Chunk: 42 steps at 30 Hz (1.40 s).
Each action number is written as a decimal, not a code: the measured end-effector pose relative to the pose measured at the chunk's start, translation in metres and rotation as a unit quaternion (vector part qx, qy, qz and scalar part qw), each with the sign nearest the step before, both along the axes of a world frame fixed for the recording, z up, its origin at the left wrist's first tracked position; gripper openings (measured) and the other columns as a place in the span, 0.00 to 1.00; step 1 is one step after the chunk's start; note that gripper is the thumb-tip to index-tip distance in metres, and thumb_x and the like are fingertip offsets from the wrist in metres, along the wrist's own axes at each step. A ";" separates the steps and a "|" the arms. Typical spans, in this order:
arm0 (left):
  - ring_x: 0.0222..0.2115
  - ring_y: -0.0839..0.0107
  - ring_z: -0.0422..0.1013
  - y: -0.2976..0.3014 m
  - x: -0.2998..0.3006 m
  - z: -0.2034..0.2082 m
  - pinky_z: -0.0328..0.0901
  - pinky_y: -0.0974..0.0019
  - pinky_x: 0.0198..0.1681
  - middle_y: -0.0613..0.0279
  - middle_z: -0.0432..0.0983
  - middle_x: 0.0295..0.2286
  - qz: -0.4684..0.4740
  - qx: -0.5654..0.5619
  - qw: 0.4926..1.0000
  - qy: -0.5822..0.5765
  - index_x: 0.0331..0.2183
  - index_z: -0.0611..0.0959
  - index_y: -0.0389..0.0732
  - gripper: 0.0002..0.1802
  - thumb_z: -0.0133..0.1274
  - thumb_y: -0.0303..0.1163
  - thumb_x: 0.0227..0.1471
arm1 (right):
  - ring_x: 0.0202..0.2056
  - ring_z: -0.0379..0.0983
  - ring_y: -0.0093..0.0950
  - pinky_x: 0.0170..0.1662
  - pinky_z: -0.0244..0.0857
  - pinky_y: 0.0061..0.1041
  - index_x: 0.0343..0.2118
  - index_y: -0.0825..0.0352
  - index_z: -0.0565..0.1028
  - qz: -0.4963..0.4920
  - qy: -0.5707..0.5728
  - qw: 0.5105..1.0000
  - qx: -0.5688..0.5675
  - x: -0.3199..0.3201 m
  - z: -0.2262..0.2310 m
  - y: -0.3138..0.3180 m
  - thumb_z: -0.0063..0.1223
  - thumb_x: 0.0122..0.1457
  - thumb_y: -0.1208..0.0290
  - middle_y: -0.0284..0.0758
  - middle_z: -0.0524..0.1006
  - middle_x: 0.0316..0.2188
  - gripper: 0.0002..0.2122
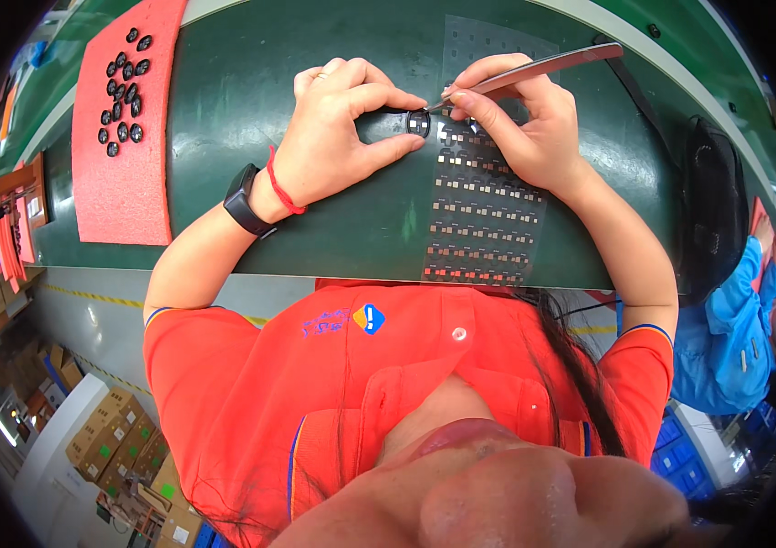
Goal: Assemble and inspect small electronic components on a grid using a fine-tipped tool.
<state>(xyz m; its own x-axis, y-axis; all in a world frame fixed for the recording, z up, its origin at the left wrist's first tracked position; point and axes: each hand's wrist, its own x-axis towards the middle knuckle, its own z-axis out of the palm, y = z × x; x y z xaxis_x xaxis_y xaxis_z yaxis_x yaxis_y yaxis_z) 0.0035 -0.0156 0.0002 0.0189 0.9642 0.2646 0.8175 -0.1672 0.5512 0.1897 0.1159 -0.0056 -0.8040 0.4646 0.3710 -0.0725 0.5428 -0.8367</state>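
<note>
Between the thumb and forefinger of my left hand is a small round black part with pale squares on its face, held down at the table. My right hand pinches a pair of tweezers, whose tips reach the edge of that round part. Under my right hand lies a clear sheet bearing rows of small square pieces, pale in most rows and reddish in the lowest. Whether the tweezer tips grip a piece is too small to tell.
A pink foam pad at the left carries several similar black round parts. The green table lies beneath everything. A black bag-like object rests at the right edge. Beyond it, a person in a blue garment sits nearby.
</note>
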 end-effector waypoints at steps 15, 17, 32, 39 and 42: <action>0.30 0.65 0.70 -0.033 -0.071 0.026 0.60 0.62 0.36 0.65 0.73 0.25 0.179 0.174 0.959 0.133 0.28 0.82 0.47 0.13 0.64 0.41 0.37 | 0.28 0.73 0.23 0.35 0.68 0.19 0.41 0.71 0.67 -0.031 0.055 0.957 -0.281 0.001 -0.001 0.005 0.49 0.59 0.77 0.42 0.76 0.34 0.09; 0.26 0.65 0.71 -0.066 -0.101 0.033 0.64 0.64 0.30 0.63 0.75 0.24 0.310 0.159 0.906 0.241 0.28 0.83 0.44 0.13 0.64 0.39 0.37 | 0.27 0.73 0.23 0.34 0.68 0.19 0.41 0.71 0.67 -0.017 0.048 0.957 -0.286 0.003 0.000 0.004 0.49 0.59 0.77 0.41 0.76 0.33 0.08; 0.33 0.66 0.72 -0.105 -0.106 0.027 0.66 0.62 0.39 0.57 0.76 0.33 0.443 0.100 0.873 0.175 0.40 0.81 0.40 0.18 0.61 0.35 0.45 | 0.32 0.76 0.27 0.37 0.70 0.23 0.41 0.71 0.69 -0.082 0.018 0.966 -0.244 0.019 0.013 0.035 0.51 0.59 0.73 0.39 0.76 0.31 0.10; 0.51 0.58 0.63 -0.016 -0.002 0.035 0.56 0.57 0.53 0.57 0.68 0.49 -0.066 0.045 0.987 0.141 0.47 0.76 0.44 0.27 0.61 0.40 0.43 | 0.34 0.76 0.26 0.37 0.71 0.21 0.42 0.71 0.68 -0.077 0.008 0.967 -0.245 0.028 -0.001 0.033 0.51 0.60 0.73 0.39 0.77 0.33 0.10; 0.55 0.57 0.58 0.007 0.017 0.012 0.52 0.54 0.56 0.55 0.62 0.54 -0.143 0.037 0.980 0.129 0.50 0.73 0.45 0.31 0.57 0.49 0.45 | 0.34 0.76 0.26 0.37 0.70 0.21 0.42 0.71 0.68 -0.072 0.004 0.967 -0.243 0.028 -0.002 0.034 0.51 0.59 0.73 0.39 0.77 0.33 0.10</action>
